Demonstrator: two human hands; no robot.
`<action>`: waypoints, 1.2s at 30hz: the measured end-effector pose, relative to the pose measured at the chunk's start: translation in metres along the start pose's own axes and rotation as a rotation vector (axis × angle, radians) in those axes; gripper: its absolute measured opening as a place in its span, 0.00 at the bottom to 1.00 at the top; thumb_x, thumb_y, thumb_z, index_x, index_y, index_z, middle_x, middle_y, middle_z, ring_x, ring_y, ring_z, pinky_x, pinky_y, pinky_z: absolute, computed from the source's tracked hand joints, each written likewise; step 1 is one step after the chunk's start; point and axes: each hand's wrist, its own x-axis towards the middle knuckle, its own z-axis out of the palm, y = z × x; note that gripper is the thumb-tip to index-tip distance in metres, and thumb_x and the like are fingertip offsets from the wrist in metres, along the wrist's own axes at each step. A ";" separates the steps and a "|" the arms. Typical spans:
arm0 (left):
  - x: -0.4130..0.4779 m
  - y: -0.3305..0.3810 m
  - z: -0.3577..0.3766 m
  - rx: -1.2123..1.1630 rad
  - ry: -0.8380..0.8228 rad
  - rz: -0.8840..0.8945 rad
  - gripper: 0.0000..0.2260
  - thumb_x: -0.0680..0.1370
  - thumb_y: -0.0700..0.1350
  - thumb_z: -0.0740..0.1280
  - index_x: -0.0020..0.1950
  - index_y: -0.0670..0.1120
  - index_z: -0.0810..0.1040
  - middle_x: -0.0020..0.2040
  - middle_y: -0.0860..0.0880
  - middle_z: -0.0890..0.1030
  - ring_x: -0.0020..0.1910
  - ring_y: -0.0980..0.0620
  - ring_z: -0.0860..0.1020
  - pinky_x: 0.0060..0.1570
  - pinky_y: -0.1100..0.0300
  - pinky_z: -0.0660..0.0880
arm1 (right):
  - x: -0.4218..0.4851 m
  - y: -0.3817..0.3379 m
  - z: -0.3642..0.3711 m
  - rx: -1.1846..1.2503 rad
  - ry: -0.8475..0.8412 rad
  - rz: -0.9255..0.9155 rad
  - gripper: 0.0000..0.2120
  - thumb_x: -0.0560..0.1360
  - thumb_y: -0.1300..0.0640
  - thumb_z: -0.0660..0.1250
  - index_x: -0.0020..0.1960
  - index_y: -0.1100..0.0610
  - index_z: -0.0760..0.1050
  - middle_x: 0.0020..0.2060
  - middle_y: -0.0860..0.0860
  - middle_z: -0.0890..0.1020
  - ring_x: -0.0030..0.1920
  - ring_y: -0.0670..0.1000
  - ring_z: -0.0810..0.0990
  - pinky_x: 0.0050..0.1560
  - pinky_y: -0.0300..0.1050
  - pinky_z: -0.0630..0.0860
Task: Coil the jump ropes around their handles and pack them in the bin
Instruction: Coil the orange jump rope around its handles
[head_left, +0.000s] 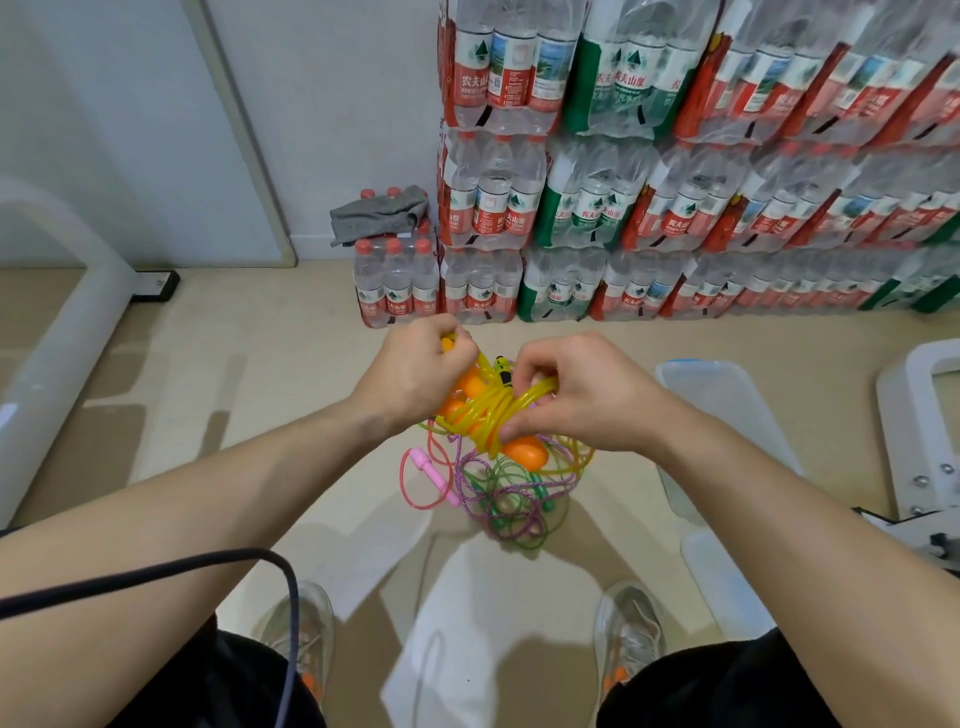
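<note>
My left hand (421, 371) grips the handles of a yellow jump rope (485, 413), whose cord is wound in several turns around orange handles (524, 451). My right hand (576, 395) pinches the yellow coils at their right side. Both hands hold the bundle above the floor. Below it on the floor lies a tangle of other ropes: a pink rope with a pink handle (431, 475) and green and purple cords (511, 506). A clear plastic bin (727, 405) stands on the floor to the right of my right hand.
Stacked packs of water bottles (675, 182) line the wall behind. A grey cloth (382, 213) lies on a small pack. White frames stand at left (57, 332) and right (914, 415). A black cable (208, 571) crosses my left arm. My shoes (628, 629) are below.
</note>
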 end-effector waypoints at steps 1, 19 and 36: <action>-0.001 0.003 -0.001 -0.011 -0.028 0.023 0.11 0.78 0.48 0.62 0.36 0.51 0.75 0.35 0.50 0.77 0.33 0.51 0.76 0.30 0.52 0.75 | 0.001 0.004 0.000 0.091 -0.018 0.031 0.20 0.58 0.42 0.84 0.39 0.51 0.78 0.28 0.42 0.75 0.30 0.43 0.71 0.32 0.45 0.68; 0.009 0.005 -0.010 -0.629 0.302 -0.554 0.12 0.82 0.49 0.59 0.43 0.46 0.75 0.42 0.42 0.79 0.37 0.42 0.81 0.25 0.57 0.76 | -0.008 -0.002 0.075 0.975 -0.124 0.474 0.23 0.85 0.41 0.51 0.39 0.55 0.70 0.24 0.46 0.62 0.26 0.48 0.59 0.30 0.41 0.63; 0.002 -0.013 0.008 0.148 0.143 -0.037 0.10 0.81 0.50 0.59 0.40 0.50 0.73 0.39 0.43 0.79 0.40 0.41 0.77 0.39 0.51 0.74 | -0.006 -0.014 0.014 -0.367 0.042 -0.192 0.14 0.72 0.39 0.72 0.49 0.46 0.75 0.41 0.46 0.82 0.47 0.54 0.79 0.44 0.49 0.74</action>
